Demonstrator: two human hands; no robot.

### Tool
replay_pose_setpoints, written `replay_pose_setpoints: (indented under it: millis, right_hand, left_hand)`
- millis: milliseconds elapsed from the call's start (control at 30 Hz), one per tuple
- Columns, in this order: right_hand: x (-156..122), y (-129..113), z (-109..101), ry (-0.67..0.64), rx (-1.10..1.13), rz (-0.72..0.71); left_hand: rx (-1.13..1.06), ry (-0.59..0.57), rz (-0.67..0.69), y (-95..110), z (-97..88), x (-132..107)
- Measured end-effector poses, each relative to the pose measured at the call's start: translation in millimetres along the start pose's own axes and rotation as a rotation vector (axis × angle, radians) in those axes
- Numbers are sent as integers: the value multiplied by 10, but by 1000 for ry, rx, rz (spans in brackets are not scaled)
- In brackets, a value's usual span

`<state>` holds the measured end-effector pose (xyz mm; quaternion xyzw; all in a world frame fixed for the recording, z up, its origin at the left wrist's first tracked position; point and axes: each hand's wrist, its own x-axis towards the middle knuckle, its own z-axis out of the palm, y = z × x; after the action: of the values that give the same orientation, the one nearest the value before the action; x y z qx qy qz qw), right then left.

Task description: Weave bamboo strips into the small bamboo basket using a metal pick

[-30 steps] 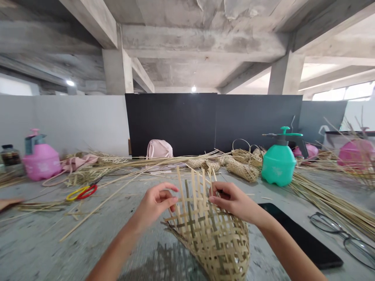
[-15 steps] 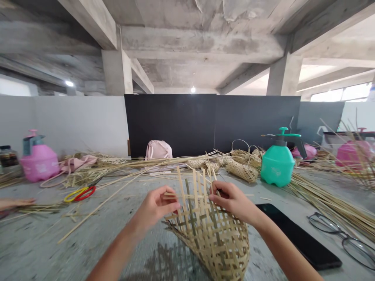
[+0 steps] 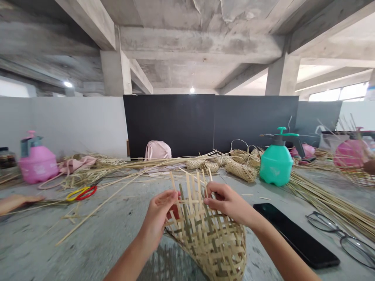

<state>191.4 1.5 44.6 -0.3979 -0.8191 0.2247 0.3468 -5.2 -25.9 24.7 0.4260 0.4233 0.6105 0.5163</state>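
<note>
A half-woven bamboo basket (image 3: 218,238) stands tilted on the grey table in front of me, its loose upright strips (image 3: 193,187) pointing away. My left hand (image 3: 164,208) is at the basket's left upper edge, thumb and fingers pinched around a thin bamboo strip that runs crosswise between the uprights. At the right upper edge, my right hand (image 3: 224,199) pinches a bamboo strip between thumb and forefinger. Its other fingers are curled in. The exact grip points are partly hidden by the fingers.
Right of the basket lie a black phone (image 3: 295,234), eyeglasses (image 3: 340,232) and long bamboo strips (image 3: 310,199). Behind stand a green spray bottle (image 3: 276,164) and finished woven pieces (image 3: 241,171). At left are scissors (image 3: 82,193), a pink spray bottle (image 3: 38,164) and another person's hand (image 3: 20,203).
My left hand has turned more upright and closed in on the basket's edge. The right hand has shifted slightly left. The other person's hand at left reaches further into view.
</note>
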Motion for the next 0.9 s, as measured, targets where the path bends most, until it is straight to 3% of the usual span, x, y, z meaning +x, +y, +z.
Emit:
replay_pose_setpoints:
  millis: [100, 200, 367, 500, 733, 900]
  right_hand:
    - [-3, 0, -27, 13, 10, -77]
    - [-17, 19, -110, -54, 62, -135]
    - [-65, -2, -203, -135, 24, -184]
    - [-94, -53, -222, -174, 2, -144]
    - [-116, -174, -297, -257, 81, -141]
    - [-141, -306, -262, -235, 26, -156]
  left_hand:
    - [56, 32, 124, -57, 13, 9]
    - [101, 8, 205, -95, -12, 37]
    - [102, -43, 231, -116, -70, 84]
    - [95, -88, 253, -117, -107, 109]
    - [236, -148, 400, 51, -183, 73]
    - [310, -172, 498, 161, -254, 42]
